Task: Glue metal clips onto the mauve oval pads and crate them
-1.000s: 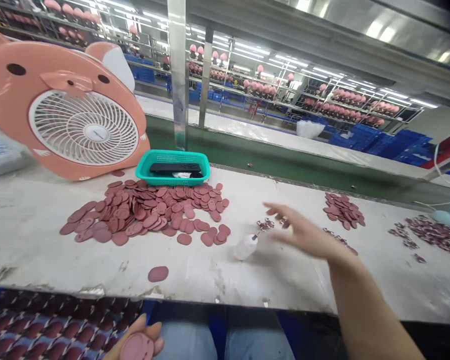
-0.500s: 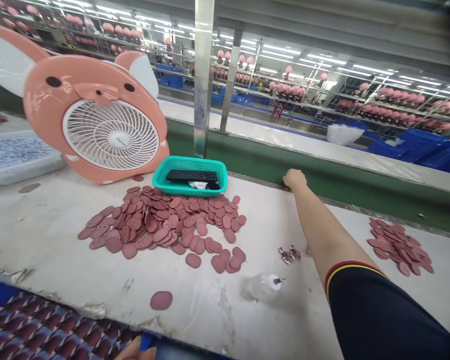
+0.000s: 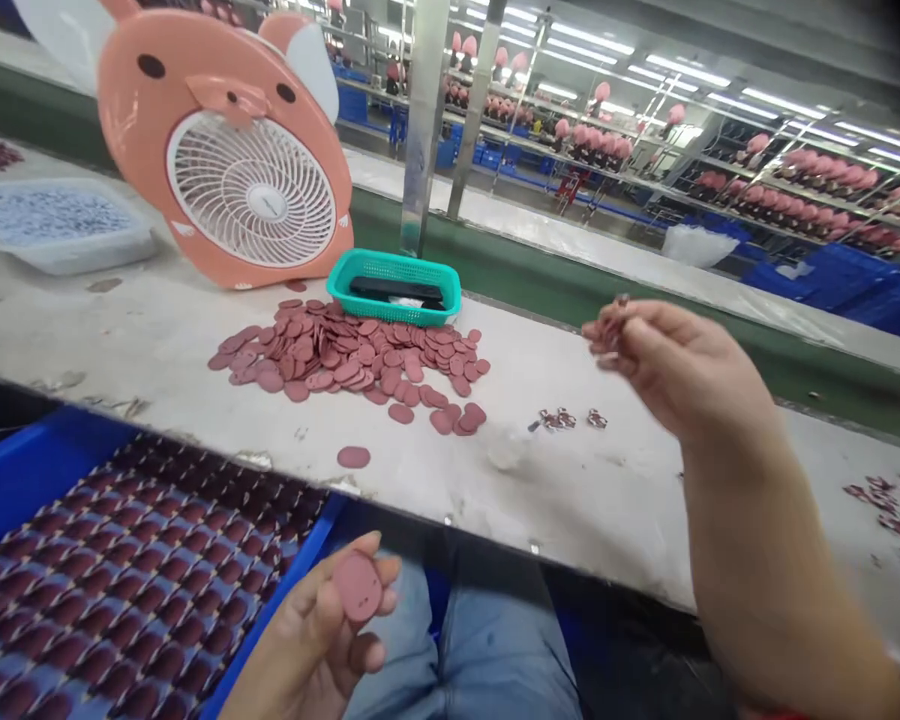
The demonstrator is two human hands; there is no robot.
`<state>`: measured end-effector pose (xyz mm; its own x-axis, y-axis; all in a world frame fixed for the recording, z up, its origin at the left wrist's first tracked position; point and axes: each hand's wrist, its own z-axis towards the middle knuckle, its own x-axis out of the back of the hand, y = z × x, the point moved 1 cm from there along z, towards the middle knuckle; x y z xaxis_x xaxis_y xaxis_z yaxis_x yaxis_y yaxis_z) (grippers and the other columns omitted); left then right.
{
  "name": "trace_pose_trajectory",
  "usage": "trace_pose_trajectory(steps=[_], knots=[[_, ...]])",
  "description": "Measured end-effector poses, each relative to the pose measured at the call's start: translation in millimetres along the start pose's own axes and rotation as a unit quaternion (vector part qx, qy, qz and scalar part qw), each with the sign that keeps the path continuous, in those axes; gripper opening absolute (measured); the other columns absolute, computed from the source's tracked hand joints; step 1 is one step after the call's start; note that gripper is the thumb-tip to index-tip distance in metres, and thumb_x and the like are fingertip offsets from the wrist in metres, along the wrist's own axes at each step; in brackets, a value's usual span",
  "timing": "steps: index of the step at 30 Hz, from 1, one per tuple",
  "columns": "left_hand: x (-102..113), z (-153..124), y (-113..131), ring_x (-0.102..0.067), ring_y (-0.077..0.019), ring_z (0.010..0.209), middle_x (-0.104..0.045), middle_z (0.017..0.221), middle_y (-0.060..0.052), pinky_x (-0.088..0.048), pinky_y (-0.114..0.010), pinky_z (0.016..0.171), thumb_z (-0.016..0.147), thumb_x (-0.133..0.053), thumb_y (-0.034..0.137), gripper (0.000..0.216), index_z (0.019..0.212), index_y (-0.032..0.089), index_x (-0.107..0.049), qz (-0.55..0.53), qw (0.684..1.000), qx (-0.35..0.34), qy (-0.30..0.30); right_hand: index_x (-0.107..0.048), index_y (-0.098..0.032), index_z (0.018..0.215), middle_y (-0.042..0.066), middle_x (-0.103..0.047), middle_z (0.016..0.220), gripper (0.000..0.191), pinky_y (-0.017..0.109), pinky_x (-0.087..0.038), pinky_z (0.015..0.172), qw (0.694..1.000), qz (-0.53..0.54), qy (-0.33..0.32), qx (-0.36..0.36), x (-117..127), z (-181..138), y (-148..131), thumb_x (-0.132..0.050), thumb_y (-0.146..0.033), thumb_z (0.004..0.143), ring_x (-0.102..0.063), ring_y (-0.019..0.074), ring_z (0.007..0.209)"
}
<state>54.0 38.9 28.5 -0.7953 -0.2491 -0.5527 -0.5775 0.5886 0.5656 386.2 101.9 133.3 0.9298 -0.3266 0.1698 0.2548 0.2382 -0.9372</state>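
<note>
My left hand (image 3: 311, 625) is closed on a flat oval mauve disc (image 3: 358, 587) with small holes, held above my lap in front of the table. Over the table, my right hand (image 3: 694, 375) pinches a small cluster of reddish shiny pieces (image 3: 607, 338); their exact kind is blurred. Similar small shiny pieces (image 3: 559, 418) lie on the table below and left of that hand. A broad pile of mauve oval discs (image 3: 345, 350) spreads across the tabletop (image 3: 195, 420). One single disc (image 3: 354, 457) sits apart, near the front edge.
A pink animal-shaped fan (image 3: 225, 150) stands at the back left beside a green basket (image 3: 454, 290) holding a black object. A blurred translucent bottle (image 3: 506, 450) stands mid-table. Left of my legs, a blue crate (image 3: 67, 450) holds rows of dark pieces. More shiny pieces (image 3: 889, 505) lie right.
My right hand has come back from the table's far edge, now with small shiny pieces in its fingers. My left hand has risen into view with a disc. The view has tilted downward.
</note>
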Motion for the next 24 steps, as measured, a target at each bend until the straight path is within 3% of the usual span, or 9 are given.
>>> trace_pose_trajectory(steps=[2,5,8,16,24], knots=[[-2.0,-12.0,-1.5,-0.071,-0.0151,0.067,-0.081,0.086,-0.005,-0.052,-0.015,0.045,0.048,-0.097,0.043,0.045,0.086,0.024,-0.083,0.009,1.000,0.017,-0.003,-0.075,-0.026,0.088,0.000,-0.075,0.086,0.013,0.022,-0.061,0.058,0.997,0.023,-0.069,0.013,-43.9,-53.7,-13.2,-0.078,-0.037,0.083,-0.071,0.0136,0.071],[-3.5,-27.2,-0.1,-0.069,-0.0156,0.067,-0.077,0.080,-0.005,-0.050,-0.015,0.045,0.044,-0.098,0.045,0.048,0.083,0.021,-0.084,0.039,0.999,0.034,-0.004,-0.075,-0.026,0.097,0.000,-0.077,0.088,0.007,0.028,-0.063,0.067,0.981,0.043,-0.186,-0.011,-100.1,-116.3,-20.4,-0.071,-0.027,0.091,-0.074,0.0151,0.075],[-2.7,-37.1,3.0,-0.065,-0.0145,0.066,-0.073,0.072,-0.004,-0.050,-0.015,0.046,0.047,-0.096,0.050,0.049,0.084,0.020,-0.084,0.057,0.998,0.026,-0.030,-0.075,-0.027,0.103,0.000,-0.078,0.089,0.014,0.026,-0.060,0.071,0.977,0.014,-0.213,0.022,-128.9,-145.5,-21.4,-0.069,-0.021,0.093,-0.074,0.0142,0.077],[2.5,-44.8,7.0,-0.060,-0.0110,0.061,-0.069,0.067,-0.002,-0.050,-0.013,0.045,0.051,-0.096,0.048,0.044,0.081,0.019,-0.085,0.050,0.995,0.031,-0.075,-0.071,-0.025,0.108,-0.001,-0.079,0.092,0.015,0.025,-0.059,0.073,0.964,-0.066,-0.231,0.115,-136.1,-151.7,-27.7,-0.068,-0.019,0.093,-0.073,0.0139,0.078],[6.3,-41.3,6.9,-0.055,-0.0096,0.059,-0.065,0.064,-0.001,-0.053,-0.014,0.046,0.052,-0.096,0.047,0.042,0.080,0.018,-0.084,0.063,0.993,0.037,-0.089,-0.068,-0.021,0.109,-0.001,-0.078,0.090,0.015,0.022,-0.056,0.075,0.943,-0.105,-0.275,0.153,-136.9,-147.2,-31.6,-0.066,-0.016,0.095,-0.071,0.0106,0.076]])
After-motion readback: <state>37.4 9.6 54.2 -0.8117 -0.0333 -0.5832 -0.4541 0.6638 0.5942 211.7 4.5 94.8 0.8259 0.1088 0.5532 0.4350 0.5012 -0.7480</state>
